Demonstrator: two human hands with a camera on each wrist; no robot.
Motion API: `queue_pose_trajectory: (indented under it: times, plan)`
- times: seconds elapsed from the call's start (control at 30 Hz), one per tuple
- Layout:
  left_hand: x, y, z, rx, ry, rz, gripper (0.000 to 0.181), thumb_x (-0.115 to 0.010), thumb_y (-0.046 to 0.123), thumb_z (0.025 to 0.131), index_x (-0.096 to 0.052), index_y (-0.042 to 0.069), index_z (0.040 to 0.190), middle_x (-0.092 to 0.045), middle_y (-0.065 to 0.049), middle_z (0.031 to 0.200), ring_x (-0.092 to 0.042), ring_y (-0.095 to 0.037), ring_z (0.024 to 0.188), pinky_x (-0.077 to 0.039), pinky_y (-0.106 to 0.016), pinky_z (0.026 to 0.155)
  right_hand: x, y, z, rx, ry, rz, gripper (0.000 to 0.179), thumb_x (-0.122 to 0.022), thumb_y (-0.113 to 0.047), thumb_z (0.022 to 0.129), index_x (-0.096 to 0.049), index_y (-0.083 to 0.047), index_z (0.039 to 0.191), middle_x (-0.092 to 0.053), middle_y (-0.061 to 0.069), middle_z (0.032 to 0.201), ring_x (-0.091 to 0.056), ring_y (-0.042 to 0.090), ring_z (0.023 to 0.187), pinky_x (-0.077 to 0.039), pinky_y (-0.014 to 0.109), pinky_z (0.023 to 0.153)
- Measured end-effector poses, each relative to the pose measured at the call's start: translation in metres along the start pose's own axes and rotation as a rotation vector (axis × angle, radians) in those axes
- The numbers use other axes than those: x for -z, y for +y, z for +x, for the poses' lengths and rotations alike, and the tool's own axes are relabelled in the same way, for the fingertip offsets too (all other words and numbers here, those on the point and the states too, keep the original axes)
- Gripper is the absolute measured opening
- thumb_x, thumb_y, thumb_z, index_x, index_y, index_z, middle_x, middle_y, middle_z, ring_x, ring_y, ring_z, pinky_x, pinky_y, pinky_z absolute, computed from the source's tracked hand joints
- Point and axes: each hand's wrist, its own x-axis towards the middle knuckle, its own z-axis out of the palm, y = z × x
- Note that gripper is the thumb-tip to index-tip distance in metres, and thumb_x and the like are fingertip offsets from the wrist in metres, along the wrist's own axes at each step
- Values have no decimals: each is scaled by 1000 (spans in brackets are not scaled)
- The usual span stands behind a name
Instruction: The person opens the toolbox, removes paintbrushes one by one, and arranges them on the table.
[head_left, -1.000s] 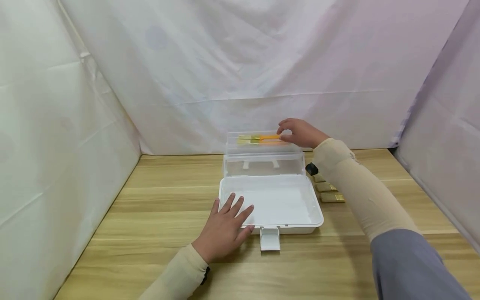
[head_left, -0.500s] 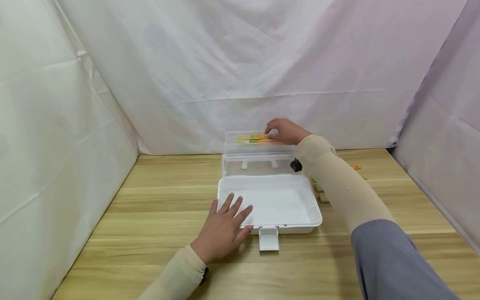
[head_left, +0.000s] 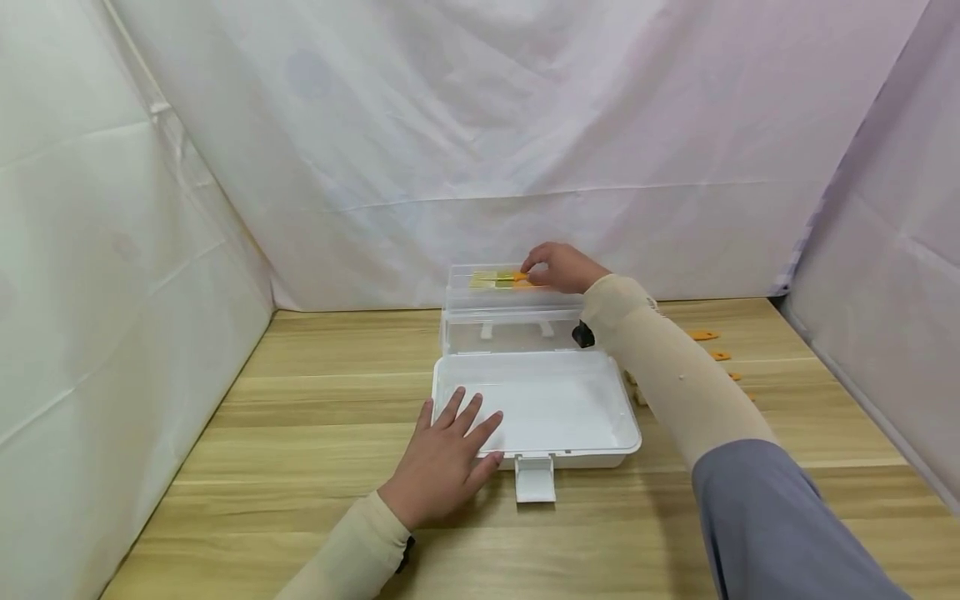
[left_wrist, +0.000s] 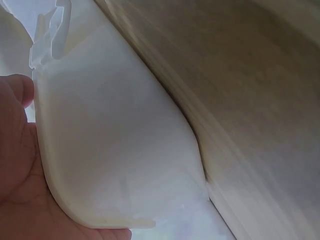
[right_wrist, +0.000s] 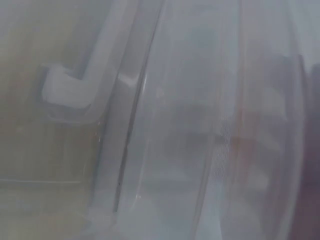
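A white plastic box [head_left: 555, 400] with its clear lid [head_left: 517, 333] raised stands on the table. My left hand [head_left: 442, 467] rests with spread fingers over its front left corner; in the left wrist view the palm meets the box's rim [left_wrist: 42, 145]. In the clear compartment behind lie paintbrushes with pale bristles [head_left: 483, 279] and orange handles. My right hand [head_left: 566, 268] has thumb and index finger pinching the handle of the upper paintbrush [head_left: 519, 276], close to the bristle end. Blurred clear plastic fills the right wrist view, with a lid handle [right_wrist: 70, 87].
Several more brushes lie right of the box, partly hidden by the right arm; their orange handle ends [head_left: 705, 336] show. The front latch [head_left: 536, 479] hangs down. White cloth [head_left: 480, 125] encloses the wooden table [head_left: 337, 400] at the back and sides.
My right hand has moved left along the upper paintbrush, from its handle end toward its bristles. The brushes stay in place, and my left hand has not moved.
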Motion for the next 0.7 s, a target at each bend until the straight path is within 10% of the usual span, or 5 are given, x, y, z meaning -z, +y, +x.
queue_pose_trajectory:
  times: [0.7]
  plan:
    - [-2,-1,-2,9,10,7,56,-32,54,105,-49,23,149,-41,-13,154,-24,-35,147,-23,-69,107,-7,-10,6,-44,37,-11,19,-68,-17,95,-75,-7,110,-62,13,127,-51,32,122,-38,47,107]
